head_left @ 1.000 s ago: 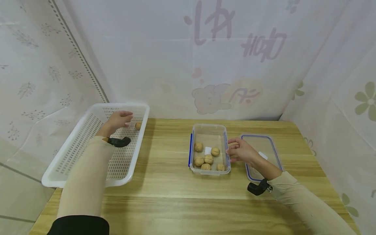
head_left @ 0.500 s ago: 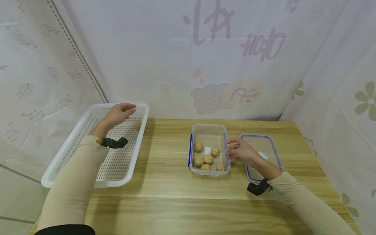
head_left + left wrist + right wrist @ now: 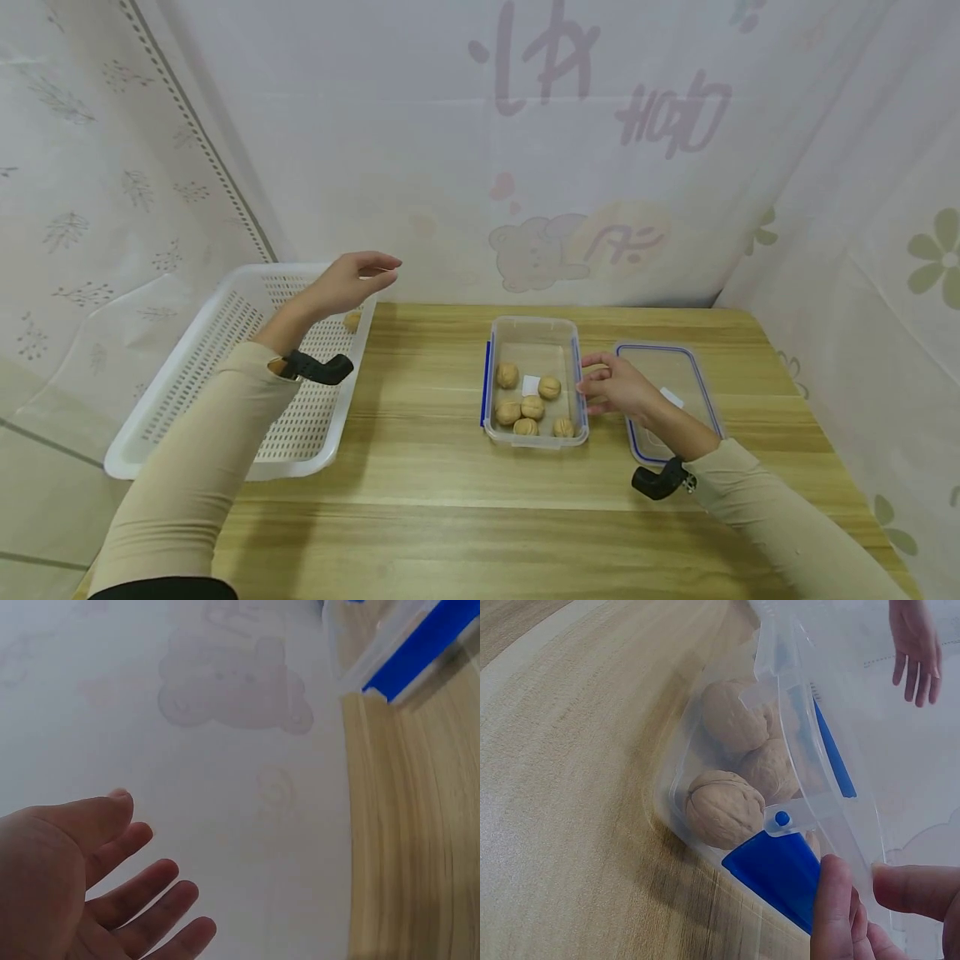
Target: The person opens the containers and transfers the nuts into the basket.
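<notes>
My left hand (image 3: 345,285) hovers over the far right rim of a white perforated plastic basket (image 3: 303,469), holding nothing. In the left wrist view its fingers (image 3: 154,919) are spread and loosely bent. One walnut (image 3: 352,322) lies in the basket below it. My right hand (image 3: 618,387) grips the right wall of a clear plastic box (image 3: 534,340), thumb and fingers on either side of the rim in the right wrist view. Several walnuts, such as this walnut (image 3: 507,375), lie inside the box, with a small white label (image 3: 531,384) among them.
A clear lid (image 3: 666,367) with a blue seal lies right of the box, partly under my right forearm. Blue latches, one (image 3: 774,870) by my right fingers, hang on the box's sides. Behind the wooden table (image 3: 420,533) hangs a printed white cloth (image 3: 420,150).
My left hand has risen out of the basket and moved right and away from me, to over its far right rim. The right hand and box stay put.
</notes>
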`<state>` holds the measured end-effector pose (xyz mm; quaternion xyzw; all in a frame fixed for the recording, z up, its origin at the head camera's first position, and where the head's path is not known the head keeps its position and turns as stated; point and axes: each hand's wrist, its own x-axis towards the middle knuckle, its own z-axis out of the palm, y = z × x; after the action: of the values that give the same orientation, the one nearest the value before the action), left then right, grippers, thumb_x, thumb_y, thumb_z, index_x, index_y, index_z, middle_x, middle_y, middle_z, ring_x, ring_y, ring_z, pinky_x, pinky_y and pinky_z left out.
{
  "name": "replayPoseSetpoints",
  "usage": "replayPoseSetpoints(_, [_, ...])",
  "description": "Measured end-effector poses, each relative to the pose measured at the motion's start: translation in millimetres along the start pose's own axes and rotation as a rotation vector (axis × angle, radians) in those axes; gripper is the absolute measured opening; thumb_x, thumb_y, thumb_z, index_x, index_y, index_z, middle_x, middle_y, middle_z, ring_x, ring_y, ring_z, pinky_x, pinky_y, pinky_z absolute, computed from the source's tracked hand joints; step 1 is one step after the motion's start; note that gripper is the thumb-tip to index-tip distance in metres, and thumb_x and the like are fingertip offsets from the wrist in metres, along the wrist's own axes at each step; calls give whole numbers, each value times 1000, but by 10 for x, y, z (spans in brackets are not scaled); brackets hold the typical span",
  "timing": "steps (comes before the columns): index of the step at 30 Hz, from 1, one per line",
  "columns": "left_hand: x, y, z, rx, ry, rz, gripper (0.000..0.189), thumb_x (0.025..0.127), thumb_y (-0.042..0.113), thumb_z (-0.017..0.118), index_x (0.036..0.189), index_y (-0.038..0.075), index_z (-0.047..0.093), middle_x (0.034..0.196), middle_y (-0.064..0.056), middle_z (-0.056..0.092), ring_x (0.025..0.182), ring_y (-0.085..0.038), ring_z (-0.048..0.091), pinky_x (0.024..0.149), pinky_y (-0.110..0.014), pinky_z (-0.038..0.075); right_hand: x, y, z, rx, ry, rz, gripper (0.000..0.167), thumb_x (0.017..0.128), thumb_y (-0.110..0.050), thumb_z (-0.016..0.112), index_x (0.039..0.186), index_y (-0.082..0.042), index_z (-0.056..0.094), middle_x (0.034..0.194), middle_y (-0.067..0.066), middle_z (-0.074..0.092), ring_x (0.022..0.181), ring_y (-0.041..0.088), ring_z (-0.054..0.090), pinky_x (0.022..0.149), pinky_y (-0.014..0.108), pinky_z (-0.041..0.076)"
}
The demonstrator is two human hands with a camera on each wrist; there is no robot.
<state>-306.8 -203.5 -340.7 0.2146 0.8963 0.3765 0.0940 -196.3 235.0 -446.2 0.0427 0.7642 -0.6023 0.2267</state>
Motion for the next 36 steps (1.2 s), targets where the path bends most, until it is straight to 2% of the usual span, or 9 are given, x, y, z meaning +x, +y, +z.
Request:
replayPoseSetpoints(10, [155, 398, 341, -40, -122, 158, 41, 107, 17, 54, 144, -2, 53, 146, -22, 52, 132, -36, 52, 107, -53, 45, 1, -6, 2, -4, 4, 3, 53, 101, 1, 60, 146, 5, 34, 114, 19, 59, 90, 20, 65, 77, 37, 63])
replayPoseSetpoints(18, [362, 586, 775, -67, -244, 224, 38, 105, 13, 59, 139, -5, 57, 139, -20, 59, 128, -36, 56, 108, -46, 47, -4, -10, 0, -4, 7, 1, 54, 101, 0, 61, 147, 6, 34, 117, 22, 59, 90, 21, 65, 75, 36, 63])
replayPoseSetpoints(25, [497, 706, 1076, -136, -325, 190, 43, 103, 14, 61, 142, -2, 53, 139, -19, 58, 129, -34, 56, 105, -40, 50, -7, -16, 14, -8, 2, 7, 54, 101, 0, 60, 147, 6, 34, 118, 23, 58, 91, 21, 65, 76, 36, 62])
replayPoseSetpoints(36, [673, 744, 1471, -210, -474, 169, 48, 103, 20, 63, 146, 1, 50, 146, -15, 53, 133, -28, 53, 106, -32, 48, -11, -58, 12, 1, 9, 28, 51, 101, 2, 59, 145, 5, 35, 118, 25, 58, 90, 20, 66, 78, 39, 62])
